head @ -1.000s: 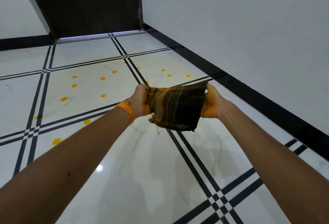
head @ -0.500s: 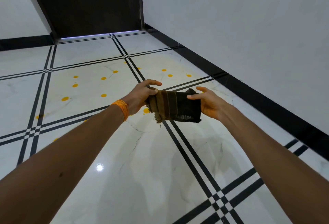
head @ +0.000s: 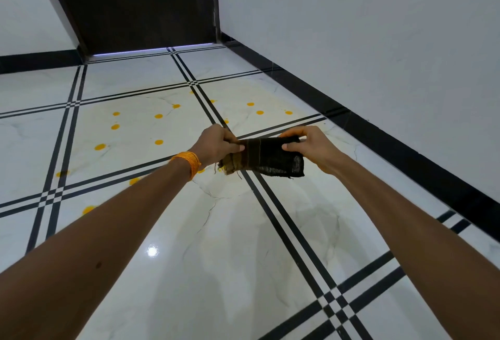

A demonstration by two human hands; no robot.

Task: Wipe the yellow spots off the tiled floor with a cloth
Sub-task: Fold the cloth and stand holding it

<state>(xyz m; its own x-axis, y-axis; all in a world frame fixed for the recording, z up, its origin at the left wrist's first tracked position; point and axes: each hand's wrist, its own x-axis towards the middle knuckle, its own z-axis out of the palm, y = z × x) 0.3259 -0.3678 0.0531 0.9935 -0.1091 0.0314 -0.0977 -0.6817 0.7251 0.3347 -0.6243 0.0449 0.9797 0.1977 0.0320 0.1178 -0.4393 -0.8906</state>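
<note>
A dark brown striped cloth [head: 267, 158] is folded into a narrow band and held in the air above the white tiled floor [head: 216, 245]. My left hand [head: 216, 145], with an orange thread band at the wrist, grips its left end. My right hand [head: 308, 145] pinches its right end from above. Several yellow spots [head: 158, 142] dot the tiles beyond and to the left of my hands, and more yellow spots [head: 259, 112] lie near the right wall. One yellow spot [head: 221, 168] peeks out just under the cloth.
A white wall with a black skirting [head: 405, 161] runs along the right. A dark door [head: 135, 7] closes the far end. Black double lines [head: 284, 218] cross the floor in a grid. A light reflection glints on the near tile.
The cloth has gone from a spread square to a narrow folded band. Both hands have come closer together and regripped its ends.
</note>
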